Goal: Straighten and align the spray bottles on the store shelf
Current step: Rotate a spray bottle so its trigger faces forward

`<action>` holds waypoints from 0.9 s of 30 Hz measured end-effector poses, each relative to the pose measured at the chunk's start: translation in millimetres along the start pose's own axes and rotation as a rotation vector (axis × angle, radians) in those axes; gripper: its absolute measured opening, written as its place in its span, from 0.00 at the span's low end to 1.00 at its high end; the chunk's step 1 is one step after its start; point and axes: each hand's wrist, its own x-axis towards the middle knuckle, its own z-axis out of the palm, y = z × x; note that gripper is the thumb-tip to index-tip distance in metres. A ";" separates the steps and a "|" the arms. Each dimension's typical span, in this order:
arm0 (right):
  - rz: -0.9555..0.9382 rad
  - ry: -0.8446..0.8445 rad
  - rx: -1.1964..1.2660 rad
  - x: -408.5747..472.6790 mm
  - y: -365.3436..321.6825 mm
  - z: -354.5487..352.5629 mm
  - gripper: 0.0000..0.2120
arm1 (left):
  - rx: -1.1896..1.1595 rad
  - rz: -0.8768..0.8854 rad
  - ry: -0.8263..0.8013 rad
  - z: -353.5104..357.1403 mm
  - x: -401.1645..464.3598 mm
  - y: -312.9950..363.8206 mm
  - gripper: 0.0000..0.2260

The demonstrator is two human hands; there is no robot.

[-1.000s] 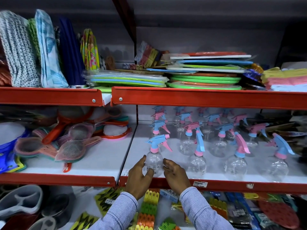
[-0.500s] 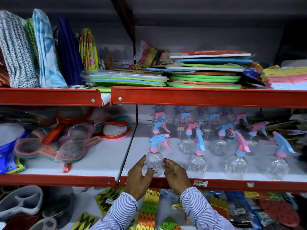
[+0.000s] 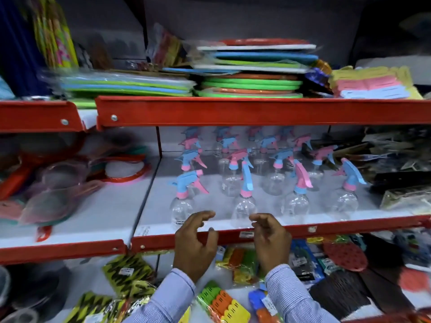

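Several clear spray bottles with blue and pink trigger heads stand in rows on the white middle shelf (image 3: 210, 226). The front-left bottle (image 3: 180, 206) has a blue head and pink collar, its nozzle turned left. My left hand (image 3: 194, 241) hovers just right of its base, fingers curled and apart, holding nothing. The second front bottle (image 3: 245, 206) stands above my right hand (image 3: 270, 241), which is also empty with bent fingers. Two more front bottles (image 3: 297, 203) (image 3: 346, 199) stand further right, heads turned differently.
The red shelf lip (image 3: 326, 227) runs just under my fingers. Strainers and plastic paddles (image 3: 53, 197) fill the left bay. Dark packets (image 3: 401, 180) crowd the right end. Stacked plates (image 3: 249, 87) sit above; clothes pegs (image 3: 224, 301) lie on the lower shelf.
Both hands have let go of the front-left bottle and shifted right, now spread in front of the gap and the second bottle. The camera has swung right and closer.
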 end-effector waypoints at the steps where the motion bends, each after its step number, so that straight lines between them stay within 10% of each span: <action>1: 0.003 0.028 -0.003 4.8 3.2 -6.1 0.14 | 0.017 -0.023 -0.056 10.7 -0.7 1.2 0.18; 14: 0.064 -0.692 -0.103 74.9 26.5 -24.2 0.32 | 0.132 -0.209 -0.069 86.3 -6.0 38.6 0.27; 27: 0.030 -0.524 -0.079 65.7 27.1 -33.4 0.19 | 0.154 -0.311 -0.163 89.2 20.1 34.3 0.35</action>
